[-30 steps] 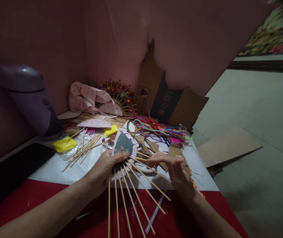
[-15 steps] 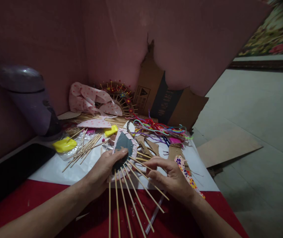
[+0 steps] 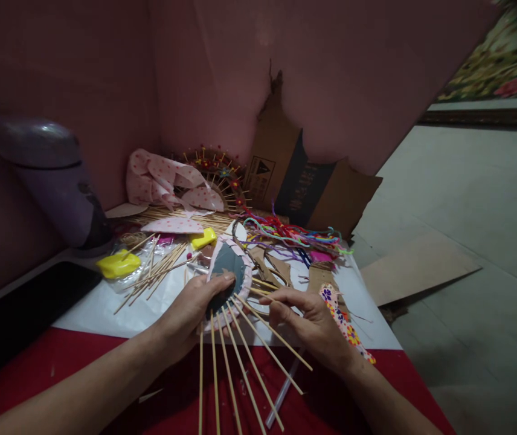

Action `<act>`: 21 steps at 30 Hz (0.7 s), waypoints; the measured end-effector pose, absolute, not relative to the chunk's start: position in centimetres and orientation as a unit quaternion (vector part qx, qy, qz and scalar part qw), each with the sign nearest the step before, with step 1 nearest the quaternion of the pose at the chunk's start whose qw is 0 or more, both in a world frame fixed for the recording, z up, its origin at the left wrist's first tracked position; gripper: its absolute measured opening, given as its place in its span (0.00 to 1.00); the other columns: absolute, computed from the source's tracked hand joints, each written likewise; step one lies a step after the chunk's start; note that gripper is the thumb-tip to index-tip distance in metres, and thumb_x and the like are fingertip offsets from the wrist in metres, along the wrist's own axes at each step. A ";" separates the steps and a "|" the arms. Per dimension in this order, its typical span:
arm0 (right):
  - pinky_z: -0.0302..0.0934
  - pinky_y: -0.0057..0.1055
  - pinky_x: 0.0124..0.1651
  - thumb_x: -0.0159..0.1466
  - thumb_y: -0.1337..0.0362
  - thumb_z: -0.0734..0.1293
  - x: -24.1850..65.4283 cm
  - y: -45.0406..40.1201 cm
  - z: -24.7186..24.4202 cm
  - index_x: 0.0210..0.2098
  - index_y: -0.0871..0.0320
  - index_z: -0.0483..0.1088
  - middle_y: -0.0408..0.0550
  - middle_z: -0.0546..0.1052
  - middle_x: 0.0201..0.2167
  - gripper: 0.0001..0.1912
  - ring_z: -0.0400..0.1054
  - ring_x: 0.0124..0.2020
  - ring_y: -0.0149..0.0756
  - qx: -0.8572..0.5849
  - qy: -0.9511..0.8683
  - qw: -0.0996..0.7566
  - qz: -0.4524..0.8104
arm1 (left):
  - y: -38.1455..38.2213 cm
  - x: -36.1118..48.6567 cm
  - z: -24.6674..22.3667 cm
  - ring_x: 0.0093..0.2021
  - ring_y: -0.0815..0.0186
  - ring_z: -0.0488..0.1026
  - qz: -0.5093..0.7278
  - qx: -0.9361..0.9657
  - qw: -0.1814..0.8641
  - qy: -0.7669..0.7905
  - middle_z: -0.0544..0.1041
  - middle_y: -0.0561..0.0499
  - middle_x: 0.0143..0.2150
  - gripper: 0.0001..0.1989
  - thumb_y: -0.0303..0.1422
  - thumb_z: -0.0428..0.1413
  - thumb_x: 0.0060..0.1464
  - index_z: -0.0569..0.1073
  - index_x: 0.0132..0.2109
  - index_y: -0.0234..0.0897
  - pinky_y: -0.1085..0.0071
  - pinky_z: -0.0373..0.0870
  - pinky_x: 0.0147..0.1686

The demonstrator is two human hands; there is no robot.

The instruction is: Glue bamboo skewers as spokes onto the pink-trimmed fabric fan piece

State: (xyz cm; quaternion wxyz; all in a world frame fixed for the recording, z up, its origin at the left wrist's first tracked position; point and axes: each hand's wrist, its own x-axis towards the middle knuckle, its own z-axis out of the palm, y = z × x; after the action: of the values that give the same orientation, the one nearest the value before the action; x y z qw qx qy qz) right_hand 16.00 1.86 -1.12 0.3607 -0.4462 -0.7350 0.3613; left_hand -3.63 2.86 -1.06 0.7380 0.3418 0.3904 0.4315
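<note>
My left hand (image 3: 197, 302) grips a blue-grey cardboard piece (image 3: 227, 266) with a pleated pale pink cloth edge, its thumb pressed on the face. Several thin bamboo sticks (image 3: 250, 350) fan out from the piece's lower and right edge toward me. At the right side of the fan, my right hand (image 3: 306, 323) has its thumb and index finger closed about a bamboo stick (image 3: 257, 291) that runs into the fingers. The other fingers are curled in. Part of that stick is hidden behind the hand.
Loose sticks (image 3: 161, 269), yellow clay packs (image 3: 118, 264) and coloured pipe cleaners (image 3: 290, 232) lie on white paper. A purple bottle (image 3: 59, 187) and black phone (image 3: 36, 302) are at left. Torn cardboard (image 3: 308, 175) leans on the wall beside a decorated fan (image 3: 222, 169).
My right thumb and index finger have drawn closer together at the stick. The cardboard piece and its sticks have shifted slightly right; my left hand keeps its grip.
</note>
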 end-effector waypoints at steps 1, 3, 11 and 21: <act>0.59 0.27 0.35 0.63 0.59 0.61 16.0 1.8 -1.1 0.32 0.57 0.74 0.42 0.74 0.22 0.12 0.67 0.26 0.30 -0.450 -0.731 0.362 0.363 | 2.8 -3.7 -1.1 0.16 0.72 0.66 0.432 0.343 0.736 0.392 0.73 0.51 0.20 0.12 0.39 0.55 0.50 0.72 0.27 0.33 0.77 0.65 0.16; 0.59 0.27 0.34 0.64 0.59 0.60 16.1 1.8 -1.0 0.32 0.58 0.72 0.41 0.72 0.19 0.13 0.66 0.24 0.30 -0.456 -0.724 0.368 0.363 | 2.8 -3.7 -1.1 0.16 0.72 0.66 0.433 0.345 0.733 0.395 0.74 0.51 0.21 0.13 0.40 0.55 0.50 0.72 0.27 0.33 0.77 0.65 0.17; 0.56 0.30 0.32 0.64 0.62 0.59 16.7 2.6 -1.5 0.28 0.57 0.67 0.45 0.72 0.24 0.10 0.65 0.28 0.35 -0.544 -0.755 0.337 0.146 | 3.1 -3.7 -0.6 0.14 0.71 0.67 0.472 0.301 0.710 0.427 0.74 0.50 0.18 0.13 0.40 0.55 0.49 0.72 0.26 0.33 0.77 0.64 0.14; 0.55 0.35 0.38 0.61 0.66 0.62 16.8 3.2 -1.9 0.31 0.56 0.73 0.49 0.70 0.30 0.07 0.62 0.37 0.41 -0.547 -0.783 0.296 -0.008 | 3.3 -3.8 -0.7 0.14 0.71 0.67 0.475 0.290 0.712 0.429 0.74 0.51 0.19 0.10 0.37 0.56 0.48 0.72 0.26 0.34 0.76 0.65 0.14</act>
State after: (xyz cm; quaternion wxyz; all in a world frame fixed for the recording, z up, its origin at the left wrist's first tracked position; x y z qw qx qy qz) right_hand 16.78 3.15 -1.94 0.2955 -0.5475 -0.7829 -0.0076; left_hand -3.83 3.33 -0.70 0.7118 0.2902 0.4287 0.4748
